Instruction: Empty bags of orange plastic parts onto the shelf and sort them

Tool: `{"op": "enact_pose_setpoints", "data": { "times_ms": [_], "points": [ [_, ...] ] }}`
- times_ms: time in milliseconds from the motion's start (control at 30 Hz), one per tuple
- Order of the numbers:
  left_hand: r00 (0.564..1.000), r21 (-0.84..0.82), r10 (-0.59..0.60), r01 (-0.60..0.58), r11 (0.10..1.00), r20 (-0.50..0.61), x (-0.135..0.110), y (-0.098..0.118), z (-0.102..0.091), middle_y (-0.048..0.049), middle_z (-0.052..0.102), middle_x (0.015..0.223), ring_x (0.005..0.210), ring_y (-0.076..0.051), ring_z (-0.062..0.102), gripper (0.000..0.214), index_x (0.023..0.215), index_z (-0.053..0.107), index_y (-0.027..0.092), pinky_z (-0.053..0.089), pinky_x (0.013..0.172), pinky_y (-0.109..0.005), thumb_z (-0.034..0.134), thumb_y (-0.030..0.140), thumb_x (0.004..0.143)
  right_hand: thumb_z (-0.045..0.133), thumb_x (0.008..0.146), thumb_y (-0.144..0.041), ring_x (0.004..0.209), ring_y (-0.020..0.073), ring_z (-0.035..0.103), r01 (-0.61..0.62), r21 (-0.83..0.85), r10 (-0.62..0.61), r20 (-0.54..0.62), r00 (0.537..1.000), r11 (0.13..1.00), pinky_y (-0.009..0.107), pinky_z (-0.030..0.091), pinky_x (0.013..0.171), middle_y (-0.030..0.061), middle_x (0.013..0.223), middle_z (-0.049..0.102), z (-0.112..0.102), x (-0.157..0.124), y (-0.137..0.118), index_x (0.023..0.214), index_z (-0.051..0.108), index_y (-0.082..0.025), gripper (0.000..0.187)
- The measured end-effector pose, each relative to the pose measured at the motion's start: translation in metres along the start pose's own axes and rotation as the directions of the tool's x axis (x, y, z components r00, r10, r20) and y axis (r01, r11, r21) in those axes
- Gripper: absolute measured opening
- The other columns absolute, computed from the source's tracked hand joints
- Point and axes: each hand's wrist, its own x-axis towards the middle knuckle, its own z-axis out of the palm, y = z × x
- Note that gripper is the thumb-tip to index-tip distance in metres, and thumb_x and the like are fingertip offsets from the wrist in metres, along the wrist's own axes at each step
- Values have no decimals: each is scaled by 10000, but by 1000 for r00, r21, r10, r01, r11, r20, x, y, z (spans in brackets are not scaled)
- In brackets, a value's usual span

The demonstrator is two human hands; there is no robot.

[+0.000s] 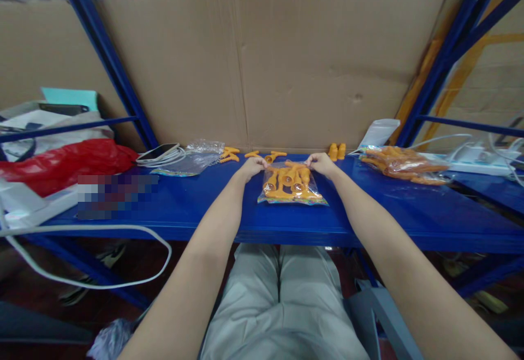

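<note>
A clear plastic bag (291, 184) filled with orange plastic pieces lies on the blue shelf in front of me, its colourful printed edge toward me. My left hand (254, 168) pinches its far left corner. At the far right corner, the fingers of my right hand (321, 163) are closed on the same bag. Just behind the bag are loose orange pieces (275, 156), one with a round cup end. Two orange bottle-shaped pieces (337, 151) stand upright behind my right hand.
Filled bags of orange pieces (403, 165) lie at right, near a white power strip (470, 163). At left are clear plastic bags (192, 158), a phone with coiled cable (164, 154) and a red plastic bag (73, 163). Cardboard (286, 65) walls the back; blue posts (108, 54) flank it.
</note>
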Motion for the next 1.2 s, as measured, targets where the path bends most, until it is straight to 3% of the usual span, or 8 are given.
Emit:
{"op": "enact_pose_setpoints", "data": {
  "times_ms": [267, 467, 600, 700, 833, 933, 1067, 1200],
  "points": [
    [997, 192, 61, -68, 979, 40, 1, -2, -2, 28, 648, 572, 639, -133, 610, 151, 493, 622, 189, 512, 789, -266, 565, 68, 562, 478, 510, -77, 622, 127, 557, 51, -124, -49, 25, 999, 991, 251, 486, 709, -29, 556, 582, -8, 0, 5, 482, 540, -196, 137],
    [987, 320, 135, -156, 935, 87, 1, 1, 2, 33, 592, 489, 611, -144, 579, 208, 443, 614, 216, 509, 796, -282, 503, 56, 518, 409, 507, -71, 620, 132, 562, 162, -285, -136, 108, 985, 945, 221, 469, 673, -32, 519, 566, -8, 1, -2, 477, 516, -205, 174],
    [988, 441, 120, -153, 884, 101, -1, 7, 7, 8, 624, 526, 659, -174, 603, 184, 442, 618, 204, 498, 772, -283, 526, 74, 535, 424, 533, -25, 669, 144, 600, 231, -444, -154, 203, 967, 866, 212, 466, 672, -8, 590, 642, -11, 0, -13, 518, 561, -198, 222],
    [995, 522, 72, -98, 847, 71, -2, 12, 10, -32, 634, 549, 710, -214, 623, 192, 430, 610, 191, 487, 768, -298, 580, 133, 611, 472, 583, 3, 748, 177, 648, 196, -605, -76, 219, 973, 772, 232, 467, 686, 39, 716, 715, -12, -3, -26, 592, 637, -190, 254],
    [994, 551, 106, -72, 831, -31, -2, 13, 15, -38, 508, 429, 773, -253, 638, 378, 380, 552, 205, 463, 847, -328, 632, 319, 732, 535, 741, -97, 923, 272, 684, 100, -750, 23, 151, 988, 654, 328, 480, 803, 127, 889, 748, -6, -9, -42, 716, 720, -180, 204],
    [988, 592, 141, -76, 802, -63, -2, 10, 19, -30, 468, 420, 845, -276, 648, 440, 375, 522, 212, 446, 902, -347, 689, 434, 717, 559, 836, -254, 1014, 315, 671, 66, -789, 12, 92, 996, 611, 390, 464, 895, 177, 927, 741, 1, -12, -47, 795, 743, -158, 212],
    [986, 579, 125, -38, 815, -110, -3, 8, 21, -33, 553, 531, 946, -300, 630, 406, 421, 528, 203, 435, 952, -376, 780, 436, 637, 615, 848, -376, 1010, 321, 669, 120, -784, -84, 87, 993, 609, 386, 467, 914, 199, 907, 734, 10, -13, -44, 818, 737, -149, 259],
    [982, 532, 170, -101, 841, -83, -4, 12, 23, -32, 638, 707, 1003, -289, 609, 253, 519, 575, 197, 420, 1005, -415, 801, 268, 608, 652, 822, -292, 1053, 327, 654, 159, -712, -112, 113, 987, 683, 385, 488, 921, 221, 1050, 709, 13, -12, -40, 921, 732, -120, 214]
  ]
}}
